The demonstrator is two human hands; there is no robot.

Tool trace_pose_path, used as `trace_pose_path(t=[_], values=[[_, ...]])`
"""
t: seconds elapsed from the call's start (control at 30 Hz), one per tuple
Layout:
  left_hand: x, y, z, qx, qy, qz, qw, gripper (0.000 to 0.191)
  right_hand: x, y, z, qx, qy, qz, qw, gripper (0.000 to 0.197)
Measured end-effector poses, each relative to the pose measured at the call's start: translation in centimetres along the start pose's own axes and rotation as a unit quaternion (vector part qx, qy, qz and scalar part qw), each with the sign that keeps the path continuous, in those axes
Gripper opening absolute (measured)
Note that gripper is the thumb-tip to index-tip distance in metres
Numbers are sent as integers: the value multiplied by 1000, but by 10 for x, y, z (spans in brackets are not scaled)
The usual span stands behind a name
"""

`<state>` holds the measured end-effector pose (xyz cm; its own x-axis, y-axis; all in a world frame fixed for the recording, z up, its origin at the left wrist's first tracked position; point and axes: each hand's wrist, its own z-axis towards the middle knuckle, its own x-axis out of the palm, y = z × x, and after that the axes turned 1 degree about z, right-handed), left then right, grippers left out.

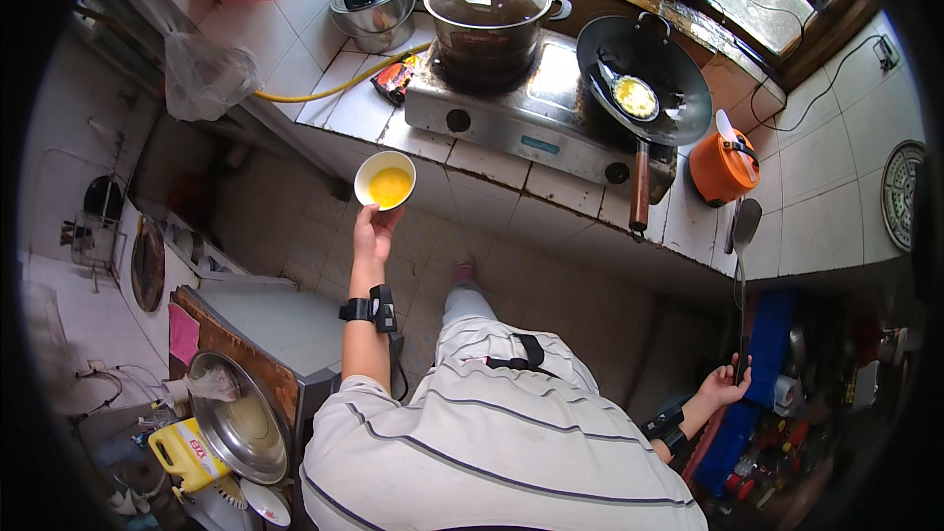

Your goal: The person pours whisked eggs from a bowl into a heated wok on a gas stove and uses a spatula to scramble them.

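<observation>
My left hand (375,232) holds a white bowl (361,181) with yellow beaten egg (390,187) in it, over the floor in front of the counter. Out to the right, my right hand (726,383) grips the dark handle of a long metal spatula (747,225), its blade up near the counter's edge. On the right burner of the gas stove (479,129) sits a wok (682,81) with a wooden handle towards me. A ladle (609,74) rests in the wok, with egg (634,96) in its bowl.
A lidded steel pot (487,44) stands on the left burner. An orange container (723,166) is right of the stove, stacked steel pots (375,15) left of it. A yellow hose (324,94) reaches the stove. Behind me at left are a large steel basin (273,435) and a yellow jug (184,450).
</observation>
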<state>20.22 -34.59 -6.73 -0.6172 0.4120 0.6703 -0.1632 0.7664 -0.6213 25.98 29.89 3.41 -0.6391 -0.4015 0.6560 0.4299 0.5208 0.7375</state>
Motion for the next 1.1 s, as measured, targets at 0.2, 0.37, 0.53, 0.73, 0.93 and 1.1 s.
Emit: trace_pose_path(t=[0.2,0.37,0.53,0.73,0.93,1.1], values=[[-7,-31,100,28,-2,39,999,36,44,-17,-4,-36,-43,-21,998,32],[-33,-48,181,4,-25,49,998,39,91,-35,-17,-55,-7,-6,998,32],[-29,-63,235,-12,-36,45,998,33,124,-55,-52,-87,-32,17,996,32],[-33,-71,276,-40,-67,32,996,26,114,-69,-94,-109,-48,8,993,32],[-55,-60,316,-54,-64,49,995,22,134,-68,-127,-186,-108,-111,970,32],[-59,-53,334,-55,-70,58,994,24,164,-63,-124,-228,-31,-263,937,31]])
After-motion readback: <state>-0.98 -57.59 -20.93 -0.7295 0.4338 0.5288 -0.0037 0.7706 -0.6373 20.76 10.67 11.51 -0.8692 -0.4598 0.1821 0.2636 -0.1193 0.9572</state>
